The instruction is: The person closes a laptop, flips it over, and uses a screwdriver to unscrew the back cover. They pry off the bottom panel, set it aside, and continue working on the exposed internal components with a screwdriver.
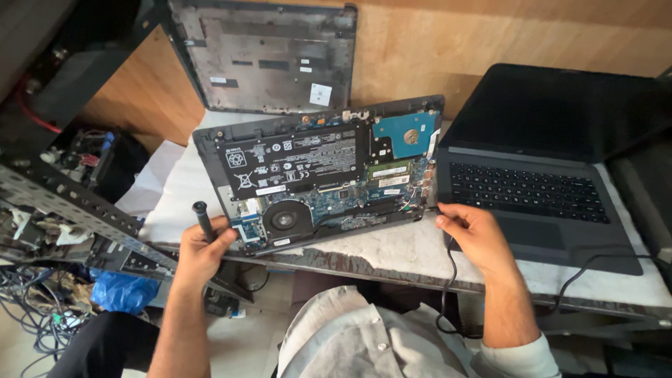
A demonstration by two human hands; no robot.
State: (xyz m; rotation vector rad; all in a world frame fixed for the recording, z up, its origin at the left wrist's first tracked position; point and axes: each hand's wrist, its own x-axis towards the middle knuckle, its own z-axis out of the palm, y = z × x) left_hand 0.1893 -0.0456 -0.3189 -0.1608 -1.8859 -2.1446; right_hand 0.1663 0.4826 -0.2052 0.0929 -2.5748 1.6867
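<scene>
Two hands: L grips black screwdriver; R prob. pinches black cable at opened laptop edge.

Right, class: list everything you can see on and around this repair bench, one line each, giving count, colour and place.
Opened grey laptop base with exposed circuit board: one, grey and blue, bench centre, tilted.
Black rectangular battery pack: one, inside that base, upper left.
Round black cooling fan: one, inside the base, lower left.
Blue hard drive: one, the base's upper right corner.
Removed grey bottom cover: one, leaning on the wooden wall behind.
Open black laptop with keyboard: one, bench right.
Black cable: one, hanging off the bench edge by the right hand.
White marble bench top: one.
Black-handled screwdriver: one, in the left hand.
Left hand: gripping the screwdriver.
Right hand: at the base's right corner.
</scene>
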